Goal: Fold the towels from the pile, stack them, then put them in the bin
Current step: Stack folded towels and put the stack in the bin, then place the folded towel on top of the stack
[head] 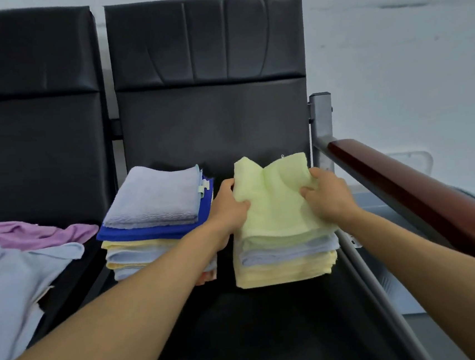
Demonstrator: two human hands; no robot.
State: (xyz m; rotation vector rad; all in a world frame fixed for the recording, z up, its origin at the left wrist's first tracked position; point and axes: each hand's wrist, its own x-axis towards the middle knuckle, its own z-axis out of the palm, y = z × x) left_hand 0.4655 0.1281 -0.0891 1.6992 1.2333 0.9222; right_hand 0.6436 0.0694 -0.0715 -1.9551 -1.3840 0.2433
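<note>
Hands: we count 2; left hand [227,207] and right hand [329,197] each pinch a side of the green towel [273,205].
Green towel: 1, on top of the right stack [285,265], far edge buckled.
Stacks: 2 on the right seat [244,324]; left stack [153,217] just beside.
Pile [16,276]: 1, loose, on the left seat [37,158].
Room: 2 black seats, 1 armrest [399,187], pale wall [392,49].

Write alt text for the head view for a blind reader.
A left hand and right hand grip a pale green towel atop the right stack on a black seat. A second stack stands beside it; unfolded towels lie farther left.
</note>
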